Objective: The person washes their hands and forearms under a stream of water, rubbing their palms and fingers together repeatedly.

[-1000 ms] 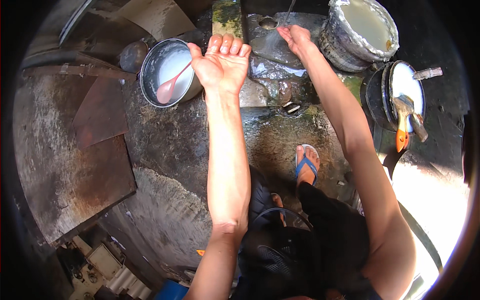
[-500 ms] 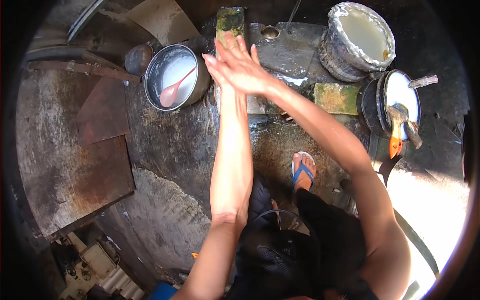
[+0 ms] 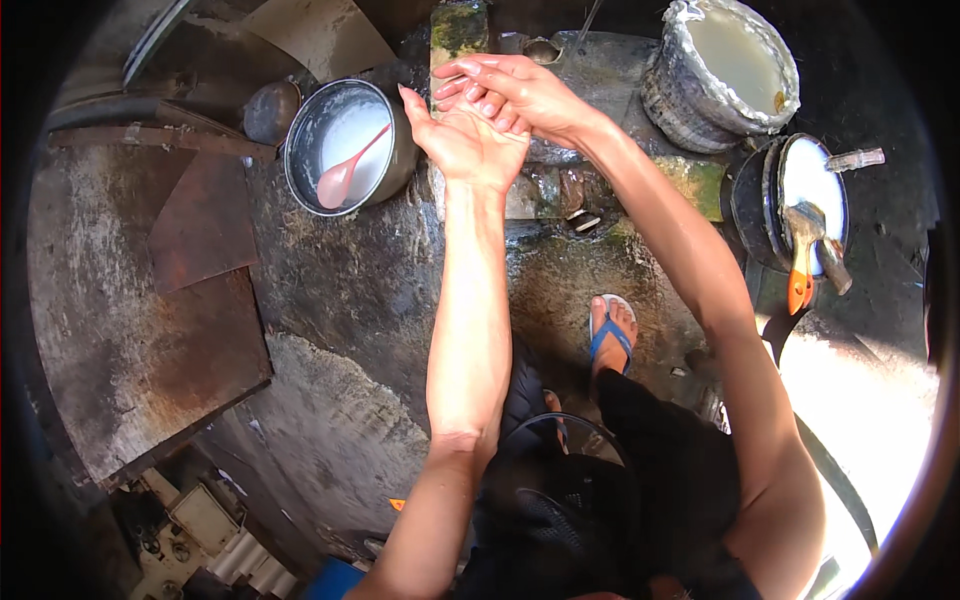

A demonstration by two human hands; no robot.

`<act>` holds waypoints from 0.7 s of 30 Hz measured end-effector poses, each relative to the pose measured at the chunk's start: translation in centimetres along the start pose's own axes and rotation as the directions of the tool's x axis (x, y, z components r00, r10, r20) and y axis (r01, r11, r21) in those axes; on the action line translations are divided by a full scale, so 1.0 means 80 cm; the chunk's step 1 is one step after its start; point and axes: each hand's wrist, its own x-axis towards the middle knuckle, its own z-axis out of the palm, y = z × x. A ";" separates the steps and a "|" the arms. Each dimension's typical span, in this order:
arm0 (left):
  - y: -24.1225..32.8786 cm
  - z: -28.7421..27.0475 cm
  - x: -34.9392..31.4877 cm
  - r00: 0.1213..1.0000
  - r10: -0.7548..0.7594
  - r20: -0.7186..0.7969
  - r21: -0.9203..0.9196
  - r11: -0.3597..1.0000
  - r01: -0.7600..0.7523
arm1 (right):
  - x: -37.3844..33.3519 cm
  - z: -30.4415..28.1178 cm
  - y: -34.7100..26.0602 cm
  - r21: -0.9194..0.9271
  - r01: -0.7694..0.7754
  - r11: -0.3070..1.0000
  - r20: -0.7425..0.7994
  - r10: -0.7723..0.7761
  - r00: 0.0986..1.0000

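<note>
My left hand (image 3: 466, 142) is turned palm up with its thumb out to the side. Across its fingers lies my right hand (image 3: 530, 95), palm down, its fingers stretched to the left. The two hands touch, the skin looks wet, and neither holds an object. Some of the left fingers are hidden under the right hand. Just left of them stands a metal pot (image 3: 405, 150) of whitish liquid, with a pink spoon (image 3: 338, 184) resting in it.
A crusted bucket (image 3: 690, 115) of cloudy liquid stands at the far right. Nearer are a container of white paste (image 3: 808, 180) and an orange-handled brush (image 3: 802, 255). A mossy brick (image 3: 460, 30) lies beyond my hands. Rusty sheets (image 3: 130, 330) lie at left; my sandalled foot (image 3: 612, 335) is below.
My left hand has turned from palm down to palm up. My right hand has shifted right and now lies over the left fingers. The whole view has moved slightly.
</note>
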 end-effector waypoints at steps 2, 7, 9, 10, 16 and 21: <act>0.003 -0.001 -0.003 0.993 -0.034 0.111 -0.051 0.998 0.040 | -0.010 -0.005 -0.006 0.183 0.009 0.983 0.065 -0.021 0.998; 0.012 0.008 -0.014 0.884 -0.276 0.378 -0.115 0.933 0.341 | -0.024 -0.028 -0.025 0.348 0.025 0.937 0.312 -0.141 0.940; 0.022 0.002 -0.016 0.866 -0.367 0.339 -0.016 0.918 0.396 | -0.024 -0.028 -0.033 0.235 -0.004 0.972 0.318 -0.073 0.945; 0.024 0.003 -0.017 0.866 -0.368 0.339 -0.015 0.918 0.396 | -0.023 -0.026 -0.039 0.118 -0.035 0.992 0.317 -0.004 0.948; 0.016 0.010 -0.015 0.874 -0.302 0.380 0.014 0.947 0.321 | -0.010 -0.005 -0.023 -0.120 0.121 0.985 -0.027 -0.125 0.992; 0.019 0.014 -0.019 0.881 -0.213 0.422 -0.125 0.949 0.289 | -0.014 0.016 -0.020 0.349 0.023 0.937 -0.051 -0.006 0.999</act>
